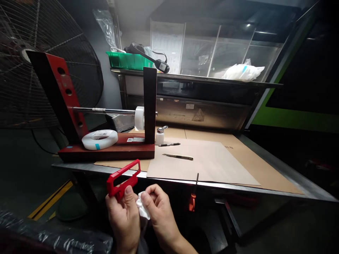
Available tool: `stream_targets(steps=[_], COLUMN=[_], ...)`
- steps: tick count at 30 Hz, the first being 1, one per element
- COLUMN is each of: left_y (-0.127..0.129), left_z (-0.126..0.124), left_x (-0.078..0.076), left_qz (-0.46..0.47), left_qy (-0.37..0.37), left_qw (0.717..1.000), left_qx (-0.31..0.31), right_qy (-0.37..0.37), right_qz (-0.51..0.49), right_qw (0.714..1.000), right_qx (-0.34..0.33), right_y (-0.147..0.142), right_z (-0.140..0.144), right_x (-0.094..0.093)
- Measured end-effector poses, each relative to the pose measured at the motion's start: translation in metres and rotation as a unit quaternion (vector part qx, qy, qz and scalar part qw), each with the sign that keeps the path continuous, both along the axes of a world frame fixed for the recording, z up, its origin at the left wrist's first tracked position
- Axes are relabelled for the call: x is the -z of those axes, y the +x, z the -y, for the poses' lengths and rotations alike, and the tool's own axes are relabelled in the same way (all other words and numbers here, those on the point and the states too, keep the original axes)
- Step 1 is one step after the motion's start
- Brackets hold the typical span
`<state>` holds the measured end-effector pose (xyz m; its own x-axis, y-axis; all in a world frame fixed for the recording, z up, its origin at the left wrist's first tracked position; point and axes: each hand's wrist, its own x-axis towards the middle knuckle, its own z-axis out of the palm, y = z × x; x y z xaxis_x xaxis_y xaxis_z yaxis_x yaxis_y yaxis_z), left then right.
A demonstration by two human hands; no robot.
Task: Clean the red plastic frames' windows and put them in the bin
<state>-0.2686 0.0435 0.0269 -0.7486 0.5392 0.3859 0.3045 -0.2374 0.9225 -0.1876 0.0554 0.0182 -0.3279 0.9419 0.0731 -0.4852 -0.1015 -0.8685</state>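
My left hand (pixel 124 218) is closed around the lower part of a red plastic frame (pixel 130 182), which has a long rectangular opening. It is held tilted, just in front of the table's near edge. My right hand (pixel 162 213) pinches a crumpled white cloth or tissue (pixel 143 209) between thumb and fingers. The white piece lies between the two hands, close to the left fingers, and part of it is hidden. Beyond the hands, a closed-looking slim knife (pixel 177 157) and a dark pen (pixel 169 144) rest on a pale sheet (pixel 206 162).
A red-brown stand (pixel 106 155) carries a metal rod with a white roll (pixel 138 118); a tape roll (pixel 88 141) lies on its base. Behind are a pump bottle (pixel 160 138), green bin (pixel 127 61) and shelf. An orange-handled screwdriver (pixel 192 203) is at the table edge. A fan (pixel 66 67) stands left.
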Motion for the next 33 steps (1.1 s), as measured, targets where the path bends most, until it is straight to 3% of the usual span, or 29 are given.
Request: stream_targets(steps=[4,7,9,11,13,14,16,19,22,24,26,33], left_y=[-0.020,-0.033,-0.035,-0.035,-0.034,-0.034,-0.035,-0.037,-0.038,-0.038,-0.038,-0.038], left_z=[-0.002,-0.001,0.000,0.001,0.001,0.001,0.002,0.003,0.003,0.003,0.003,0.000], left_x=[-0.002,-0.009,-0.014,-0.018,-0.019,-0.018,-0.017,-0.016,-0.016,-0.017,-0.019,-0.021], left_qz=[-0.030,-0.067,-0.094,-0.110,-0.114,-0.114,-0.112,-0.106,-0.105,-0.110,-0.118,-0.150], left_qy=[-0.036,-0.075,-0.093,-0.106,-0.116,-0.121,-0.130,-0.141,-0.145,-0.144,-0.144,-0.153], left_qw=[0.999,0.995,0.990,0.985,0.982,0.981,0.980,0.979,0.979,0.978,0.977,0.970], left_qx=[-0.021,0.018,0.050,0.078,0.095,0.099,0.100,0.099,0.102,0.103,0.104,0.115], right_qy=[0.017,0.091,0.198,0.314,0.375,0.379,0.344,0.212,0.066,0.021,0.019,0.166], right_qz=[0.093,0.225,0.314,0.376,0.389,0.373,0.299,0.172,0.087,0.067,0.111,0.278], right_qw=[0.988,0.945,0.907,0.863,0.839,0.844,0.886,0.953,0.983,0.983,0.973,0.919], right_qx=[-0.122,-0.217,-0.200,-0.124,-0.069,-0.067,-0.091,-0.130,-0.146,-0.170,-0.203,-0.226], right_y=[0.015,0.032,0.037,0.037,0.035,0.034,0.031,0.026,0.021,0.020,0.022,0.030], right_z=[-0.006,-0.016,-0.019,-0.020,-0.018,-0.017,-0.016,-0.016,-0.019,-0.020,-0.020,-0.020], right_x=[-0.001,-0.002,-0.002,-0.002,-0.002,-0.002,0.000,0.006,0.011,0.014,0.015,0.017])
